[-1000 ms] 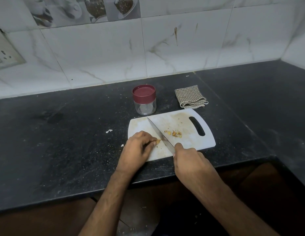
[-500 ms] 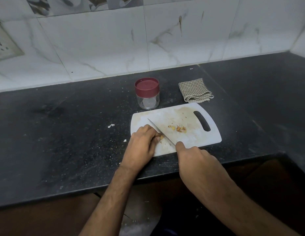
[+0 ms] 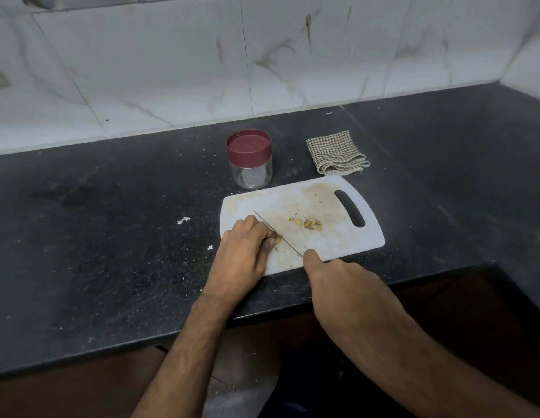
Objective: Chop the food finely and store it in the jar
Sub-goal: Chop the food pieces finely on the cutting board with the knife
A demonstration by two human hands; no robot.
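A white cutting board [image 3: 332, 242] lies on the black counter. My left hand [image 3: 244, 251] pinches a small yellowish piece of food [image 3: 277, 238] on the board's left part. Beside those fingertips runs the thin blade of a knife [image 3: 277, 233], edge down on the board. My right hand [image 3: 338, 279] grips its handle, which is hidden under the hand. Several chopped bits [image 3: 308, 223] lie mid-board. A clear jar [image 3: 250, 159] with a dark red lid stands shut behind the board.
A folded checked cloth [image 3: 336, 153] lies behind the board's right end. The black counter [image 3: 111, 236] has white crumbs [image 3: 183, 220] left of the board. A tiled wall [image 3: 262, 55] runs behind; the counter's front edge is just under my wrists.
The blade has come down from tilted to nearly flat against the board beside my left fingertips. The view has shifted slightly; my hands stay in place.
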